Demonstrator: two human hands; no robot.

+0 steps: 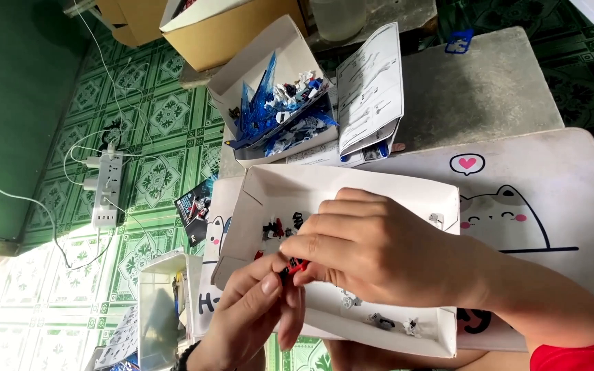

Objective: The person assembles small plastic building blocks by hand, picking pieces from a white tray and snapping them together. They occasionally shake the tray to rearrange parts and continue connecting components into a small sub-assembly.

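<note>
My left hand (252, 312) and my right hand (379, 251) meet over a shallow white cardboard tray (352, 182), both pinching the same small red and black plastic part (294, 267). The right hand covers much of the tray's middle. Several tiny black, red and grey parts (280, 227) lie loose in the tray to the left of my fingers. A few more grey pieces (393, 323) sit near its front edge.
A second white box (269, 51) behind holds blue translucent and white parts (276, 113), with a folded instruction sheet (372, 86) beside it. A cat-print mat (531, 199) covers the table. A power strip (106, 189) with cables lies on the green tiled floor; cardboard boxes (228, 31) stand behind.
</note>
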